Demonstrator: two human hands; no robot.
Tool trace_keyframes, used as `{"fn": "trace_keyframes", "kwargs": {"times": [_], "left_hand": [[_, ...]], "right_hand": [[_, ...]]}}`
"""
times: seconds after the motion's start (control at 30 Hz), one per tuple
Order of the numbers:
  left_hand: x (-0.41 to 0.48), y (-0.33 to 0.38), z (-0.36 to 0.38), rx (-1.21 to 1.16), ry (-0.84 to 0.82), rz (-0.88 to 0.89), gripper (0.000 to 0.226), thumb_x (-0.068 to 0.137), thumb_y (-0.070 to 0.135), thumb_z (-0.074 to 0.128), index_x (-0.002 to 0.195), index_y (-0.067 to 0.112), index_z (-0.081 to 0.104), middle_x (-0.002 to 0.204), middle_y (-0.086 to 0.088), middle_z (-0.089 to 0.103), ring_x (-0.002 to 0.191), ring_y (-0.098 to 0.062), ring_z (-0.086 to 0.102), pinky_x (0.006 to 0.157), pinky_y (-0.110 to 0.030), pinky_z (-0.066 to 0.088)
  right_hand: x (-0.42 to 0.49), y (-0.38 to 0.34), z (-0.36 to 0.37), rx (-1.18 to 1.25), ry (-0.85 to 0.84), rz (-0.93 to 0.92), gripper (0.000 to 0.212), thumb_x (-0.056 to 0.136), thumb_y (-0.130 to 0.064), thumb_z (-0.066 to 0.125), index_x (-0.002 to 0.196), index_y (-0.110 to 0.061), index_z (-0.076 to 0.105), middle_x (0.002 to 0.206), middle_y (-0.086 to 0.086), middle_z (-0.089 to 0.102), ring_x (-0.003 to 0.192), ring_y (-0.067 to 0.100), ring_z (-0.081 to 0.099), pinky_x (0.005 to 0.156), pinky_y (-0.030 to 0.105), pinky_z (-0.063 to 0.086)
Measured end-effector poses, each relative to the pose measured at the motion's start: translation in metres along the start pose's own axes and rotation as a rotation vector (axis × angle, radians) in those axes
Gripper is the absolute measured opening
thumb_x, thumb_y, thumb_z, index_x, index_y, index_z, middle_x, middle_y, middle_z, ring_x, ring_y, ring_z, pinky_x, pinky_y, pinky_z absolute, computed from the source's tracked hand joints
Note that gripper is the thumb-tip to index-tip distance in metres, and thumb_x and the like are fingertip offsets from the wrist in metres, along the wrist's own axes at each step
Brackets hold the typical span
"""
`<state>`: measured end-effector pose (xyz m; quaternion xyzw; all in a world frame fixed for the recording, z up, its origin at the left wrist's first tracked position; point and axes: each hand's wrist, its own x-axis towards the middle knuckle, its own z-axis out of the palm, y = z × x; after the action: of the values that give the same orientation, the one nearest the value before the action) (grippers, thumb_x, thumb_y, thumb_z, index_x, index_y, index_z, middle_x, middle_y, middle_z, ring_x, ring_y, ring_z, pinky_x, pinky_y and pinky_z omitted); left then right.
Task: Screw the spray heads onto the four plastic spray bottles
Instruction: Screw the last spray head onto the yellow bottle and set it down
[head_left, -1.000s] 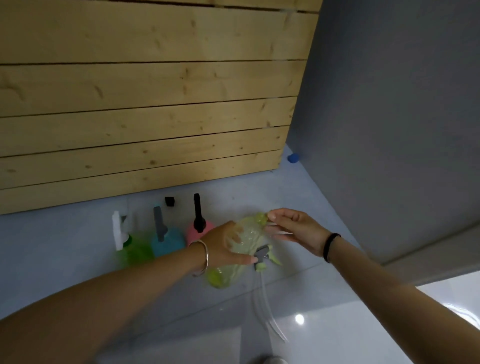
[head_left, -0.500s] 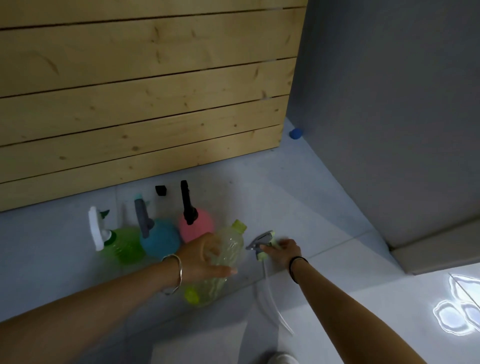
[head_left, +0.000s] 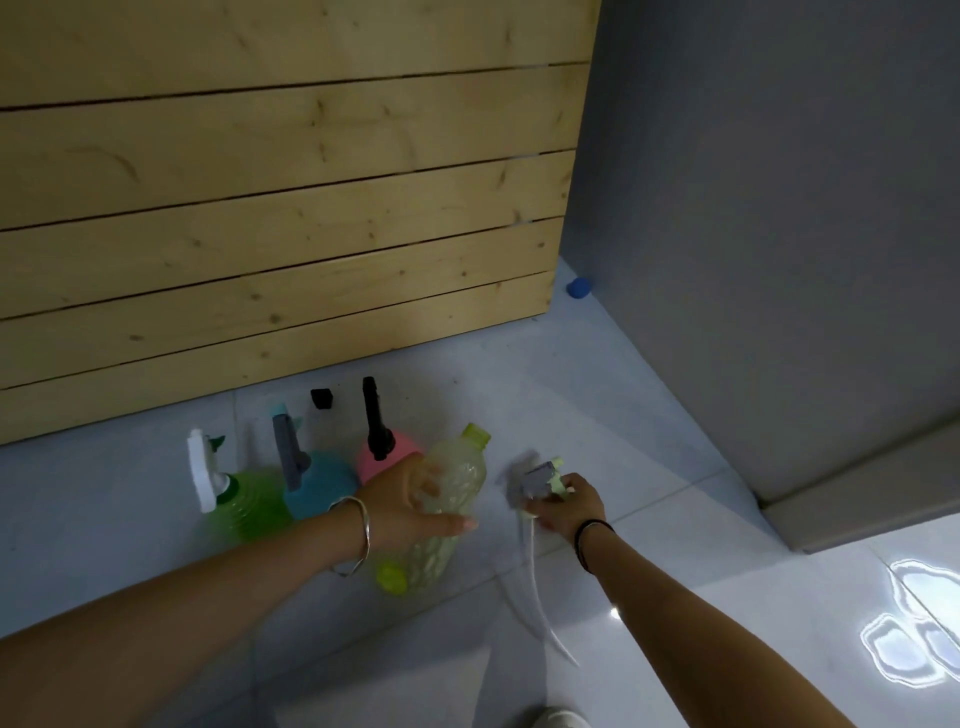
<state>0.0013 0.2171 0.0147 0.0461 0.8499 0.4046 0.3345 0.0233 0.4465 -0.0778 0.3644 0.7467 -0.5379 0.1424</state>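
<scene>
Yellow-green translucent bottle (head_left: 454, 493) held tilted under the left hand (head_left: 410, 501), ribbed wall, no head fitted, open threaded neck (head_left: 475, 435) in lime plastic pointing up and away toward the wooden slat panel (head_left: 291, 208); lime base (head_left: 390, 578) toward the wearer, near the left wrist; long axis running from near-left to far-right. No liquid discernible inside; cannot tell for certain through the blur. Left hand wrapped over the bottle's midsection, fingers and thumb closed around it; metal bangle (head_left: 358, 535) on that wrist. Right hand (head_left: 563, 501) apart from the left, just right of the bottle, closed on a loose spray head (head_left: 537, 480) at floor level: grey trigger body, pale green nozzle part, clear dip tube (head_left: 540, 597) trailing back toward the wearer along the tiled floor (head_left: 649, 415). Dark band (head_left: 589, 538) on the right wrist. Left of the left hand, three bottles standing upright in a row, heads already fitted: green bottle (head_left: 254, 501) with white head (head_left: 202, 473), blue bottle (head_left: 317, 486) with grey head (head_left: 288, 449), pink bottle (head_left: 387, 457) with black head (head_left: 375, 418). Contents of these not discernible. Small black-capped item (head_left: 321, 399) beyond them, close to the panel. Small blue object (head_left: 578, 287) well beyond the right hand, at the foot of the grey wall (head_left: 779, 208).
</scene>
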Motion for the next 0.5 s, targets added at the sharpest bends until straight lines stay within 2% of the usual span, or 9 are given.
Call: {"fn": "trace_keyframes", "kwargs": {"times": [0.07, 0.1, 0.17, 0.23, 0.33, 0.4, 0.5], "left_hand": [[-0.008, 0.015, -0.006, 0.018, 0.014, 0.039, 0.097, 0.043, 0.060, 0.077, 0.127, 0.022, 0.046, 0.116, 0.005, 0.059, 0.104, -0.014, 0.059, 0.094, -0.035, 0.051], [-0.012, 0.021, -0.010, 0.020, 0.027, 0.055, 0.097, 0.042, 0.061, 0.077, 0.126, 0.023, 0.047, 0.114, 0.007, 0.059, 0.102, -0.012, 0.060, 0.091, -0.033, 0.052], [-0.024, 0.039, -0.019, 0.009, 0.054, 0.094, 0.097, 0.039, 0.064, 0.077, 0.123, 0.025, 0.048, 0.110, 0.009, 0.058, 0.096, -0.008, 0.060, 0.081, -0.026, 0.052], [-0.038, 0.058, -0.028, 0.006, 0.074, 0.130, 0.087, 0.046, 0.060, 0.079, 0.120, 0.027, 0.046, 0.107, 0.012, 0.057, 0.093, -0.004, 0.057, 0.071, -0.019, 0.048], [-0.056, 0.083, -0.038, -0.015, 0.144, 0.183, 0.072, 0.057, 0.052, 0.081, 0.115, 0.028, 0.045, 0.110, 0.009, 0.058, 0.096, -0.006, 0.057, 0.078, -0.021, 0.048], [-0.074, 0.099, -0.044, -0.086, 0.215, 0.222, 0.070, 0.056, 0.049, 0.083, 0.112, 0.027, 0.048, 0.109, 0.007, 0.061, 0.095, -0.007, 0.058, 0.079, -0.023, 0.048], [-0.105, 0.113, -0.053, -0.153, 0.275, 0.283, 0.062, 0.052, 0.046, 0.085, 0.101, 0.033, 0.048, 0.104, 0.007, 0.063, 0.090, -0.005, 0.060, 0.068, -0.017, 0.046]], "right_hand": [[-0.017, -0.022, -0.018, 0.199, 0.017, -0.040, 0.028, 0.069, -0.001, 0.077, 0.074, -0.014, 0.053, 0.085, 0.013, 0.060, 0.065, 0.022, 0.056, 0.063, 0.032, 0.052], [-0.025, -0.034, -0.026, 0.283, 0.018, -0.066, 0.028, 0.070, 0.003, 0.074, 0.072, -0.014, 0.052, 0.084, 0.013, 0.059, 0.062, 0.019, 0.054, 0.063, 0.031, 0.052], [-0.049, -0.067, -0.048, 0.394, 0.010, -0.150, 0.026, 0.071, 0.005, 0.074, 0.075, -0.011, 0.054, 0.082, 0.012, 0.057, 0.065, 0.020, 0.055, 0.068, 0.033, 0.055], [-0.076, -0.101, -0.070, 0.449, 0.002, -0.254, 0.024, 0.072, 0.001, 0.076, 0.083, -0.006, 0.056, 0.082, 0.011, 0.057, 0.070, 0.020, 0.057, 0.065, 0.024, 0.058], [-0.114, -0.148, -0.096, 0.531, 0.012, -0.368, 0.024, 0.072, -0.003, 0.077, 0.084, -0.009, 0.056, 0.082, 0.009, 0.059, 0.071, 0.018, 0.059, 0.054, 0.015, 0.056], [-0.144, -0.178, -0.112, 0.586, 0.000, -0.436, 0.024, 0.074, -0.007, 0.076, 0.089, -0.010, 0.058, 0.089, 0.009, 0.061, 0.076, 0.018, 0.062, 0.058, 0.016, 0.056], [-0.192, -0.218, -0.131, 0.672, -0.038, -0.518, 0.024, 0.076, -0.012, 0.075, 0.089, -0.020, 0.057, 0.097, 0.008, 0.064, 0.091, 0.022, 0.064, 0.080, 0.027, 0.054]]}}
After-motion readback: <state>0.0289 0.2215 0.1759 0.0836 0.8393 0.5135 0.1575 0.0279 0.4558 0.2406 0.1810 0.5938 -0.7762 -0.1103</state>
